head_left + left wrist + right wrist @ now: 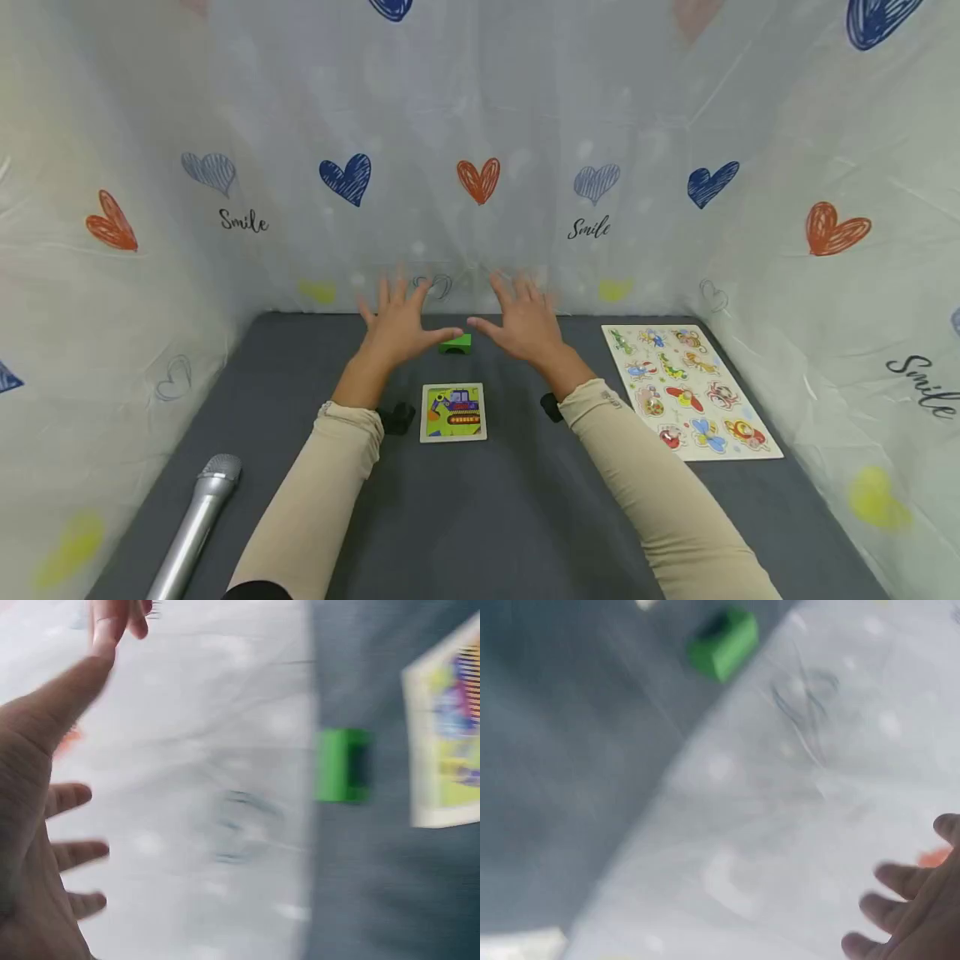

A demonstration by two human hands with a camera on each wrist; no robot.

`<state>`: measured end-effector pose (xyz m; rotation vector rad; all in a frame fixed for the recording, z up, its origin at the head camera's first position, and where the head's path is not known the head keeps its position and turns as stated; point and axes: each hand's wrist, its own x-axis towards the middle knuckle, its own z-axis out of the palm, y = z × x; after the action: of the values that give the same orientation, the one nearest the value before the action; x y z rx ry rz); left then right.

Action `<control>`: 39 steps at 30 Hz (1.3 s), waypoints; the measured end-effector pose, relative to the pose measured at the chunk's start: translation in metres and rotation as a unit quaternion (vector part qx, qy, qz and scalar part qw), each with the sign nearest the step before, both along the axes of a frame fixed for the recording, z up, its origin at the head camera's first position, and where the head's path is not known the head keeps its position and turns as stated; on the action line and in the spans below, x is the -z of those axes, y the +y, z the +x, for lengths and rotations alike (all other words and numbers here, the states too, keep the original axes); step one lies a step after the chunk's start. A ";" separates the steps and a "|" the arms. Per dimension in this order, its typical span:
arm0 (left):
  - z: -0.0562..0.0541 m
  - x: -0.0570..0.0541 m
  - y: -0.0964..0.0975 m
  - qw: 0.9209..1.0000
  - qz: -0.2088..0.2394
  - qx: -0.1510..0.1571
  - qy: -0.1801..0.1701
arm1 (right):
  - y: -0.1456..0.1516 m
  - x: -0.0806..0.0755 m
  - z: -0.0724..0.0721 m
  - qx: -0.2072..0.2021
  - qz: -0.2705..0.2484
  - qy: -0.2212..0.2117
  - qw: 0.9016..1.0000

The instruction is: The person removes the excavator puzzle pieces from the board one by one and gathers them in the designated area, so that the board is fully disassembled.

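Observation:
My left hand (393,332) is raised over the far part of the table, fingers spread and holding nothing. Across from it, my right hand (527,327) is held up the same way, its thumb pointing in toward the left one. Between and below the two thumbs, a green arched block (455,344) sits near the table's back edge; the left thumb overlaps it in the head view. Nearer to me lies a small square puzzle (453,413) with a picture of an excavator, between my forearms. In the left wrist view the green block (343,765) stands apart from the fingers.
On the right of the grey table (480,517) lies a board of animal and insect pieces (692,392), partly behind my right sleeve. A silver microphone (197,525) rests at the left edge. A white sheet printed with hearts (480,100) hangs around the back and sides.

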<state>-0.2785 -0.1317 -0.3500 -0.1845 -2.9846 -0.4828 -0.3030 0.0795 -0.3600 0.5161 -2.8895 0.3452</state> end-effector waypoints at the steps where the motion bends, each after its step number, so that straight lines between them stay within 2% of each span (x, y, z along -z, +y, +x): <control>1: 0.001 0.012 -0.003 1.000 -0.005 0.008 0.001 | -0.004 0.008 0.001 -0.009 -0.005 -0.001 1.000; 5: 0.013 0.066 -0.013 0.999 -0.030 0.044 -0.008 | -0.021 0.049 0.008 -0.043 -0.002 -0.022 0.999; 7: 0.022 0.089 -0.015 0.998 -0.030 0.058 -0.024 | -0.029 0.068 0.013 -0.058 0.004 -0.035 0.998; 10: 0.035 0.114 -0.018 0.996 -0.017 0.071 -0.044 | -0.039 0.091 0.018 -0.078 0.013 -0.052 0.995; 13: 0.043 0.129 -0.020 0.995 -0.008 0.082 -0.052 | -0.046 0.103 0.021 -0.090 0.006 -0.074 0.993; 19: 0.047 0.139 -0.025 0.995 0.001 0.094 -0.046 | -0.054 0.110 0.020 -0.083 0.018 -0.097 0.992; 28: 0.050 0.147 -0.035 0.993 0.001 0.091 -0.077 | -0.061 0.120 0.019 -0.095 0.037 -0.103 0.989; 31: 0.053 0.146 -0.036 0.992 0.011 0.094 -0.082 | -0.062 0.124 0.019 -0.094 0.039 -0.100 0.990; 35: 0.053 0.147 -0.035 0.992 0.004 0.093 -0.081 | -0.062 0.126 0.020 -0.088 0.029 -0.100 0.991; 39: 0.051 0.149 -0.034 0.992 -0.014 0.092 -0.079 | -0.064 0.128 0.016 -0.082 0.003 -0.122 0.989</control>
<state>-0.2278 -0.1655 -0.4986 -0.4489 -3.1458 -0.4978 -0.2868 0.0157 -0.4877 0.7661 -3.0901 0.4553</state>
